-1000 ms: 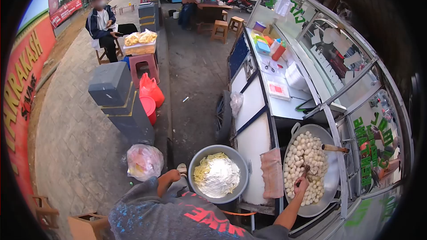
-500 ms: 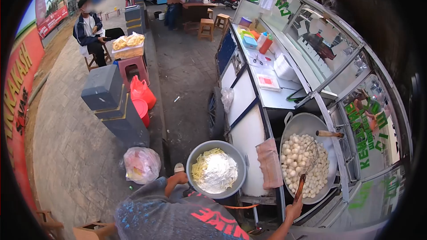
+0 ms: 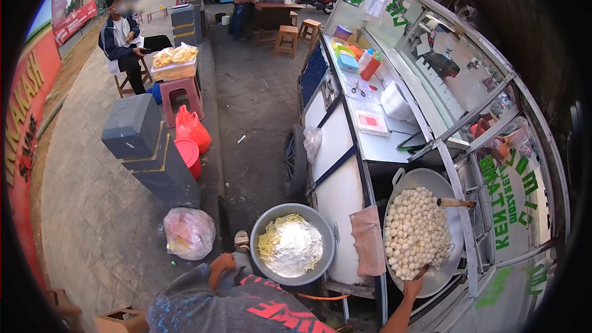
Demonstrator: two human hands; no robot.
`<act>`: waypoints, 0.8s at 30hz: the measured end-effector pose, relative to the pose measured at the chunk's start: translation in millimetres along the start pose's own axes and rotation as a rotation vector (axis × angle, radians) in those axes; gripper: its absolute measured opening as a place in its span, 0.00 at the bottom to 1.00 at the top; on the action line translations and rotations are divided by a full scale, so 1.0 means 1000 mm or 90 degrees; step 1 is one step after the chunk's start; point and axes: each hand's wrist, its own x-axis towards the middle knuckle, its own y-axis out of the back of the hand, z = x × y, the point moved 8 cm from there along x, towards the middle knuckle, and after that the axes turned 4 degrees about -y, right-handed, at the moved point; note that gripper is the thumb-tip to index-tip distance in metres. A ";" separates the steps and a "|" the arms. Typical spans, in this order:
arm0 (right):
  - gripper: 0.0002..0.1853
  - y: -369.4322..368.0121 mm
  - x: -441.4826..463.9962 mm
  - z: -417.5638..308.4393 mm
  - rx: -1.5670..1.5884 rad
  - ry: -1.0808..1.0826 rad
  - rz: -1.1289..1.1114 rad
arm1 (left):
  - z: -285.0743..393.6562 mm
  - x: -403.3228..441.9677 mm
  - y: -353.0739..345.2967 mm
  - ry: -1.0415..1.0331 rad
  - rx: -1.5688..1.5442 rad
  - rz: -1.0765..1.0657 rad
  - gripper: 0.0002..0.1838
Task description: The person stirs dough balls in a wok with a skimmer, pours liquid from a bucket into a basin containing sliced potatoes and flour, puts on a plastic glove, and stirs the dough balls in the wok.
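Observation:
My right hand (image 3: pixel 412 287) is closed around the wooden handle of a wire skimmer (image 3: pixel 441 255), whose wire head lies among the white balls at the lower right of the wok. Many round white balls (image 3: pixel 414 228) fill the left part of the large metal wok (image 3: pixel 444 280). My left hand (image 3: pixel 223 263) rests by my knee, left of a grey basin (image 3: pixel 330 253) and apart from it; its fingers are too small and turned away to make out. In the basin, white powder (image 3: pixel 297 246) covers pale yellow potato sticks (image 3: pixel 269 234).
A second wooden handle (image 3: pixel 456 202) juts over the wok. A pink cloth (image 3: pixel 368 242) hangs on the cart's side. Bottles (image 3: pixel 370 66) and white boxes stand on the cart counter (image 3: pixel 394 142). At left are a plastic bag (image 3: pixel 189 233), grey pillars (image 3: pixel 132 126) and a seated person (image 3: pixel 126 43).
My right hand moved the skimmer down and right through the balls; its handle now slants the other way. My left hand moved left and down, away from the basin's rim. The view shifted slightly.

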 end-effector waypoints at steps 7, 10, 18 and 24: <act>0.07 -0.114 0.060 -0.088 0.698 -0.326 -0.204 | -0.013 0.012 0.000 0.001 -0.030 0.046 0.17; 0.06 -0.128 0.082 -0.081 0.840 -0.336 -0.326 | 0.015 0.007 0.027 -0.030 -0.037 0.053 0.17; 0.16 -0.033 -0.040 -0.086 0.576 0.009 -0.179 | 0.074 0.043 0.014 -0.135 0.058 -0.035 0.17; 0.33 0.013 -0.111 -0.067 0.097 0.213 0.090 | 0.080 0.066 -0.036 -0.214 0.172 -0.105 0.19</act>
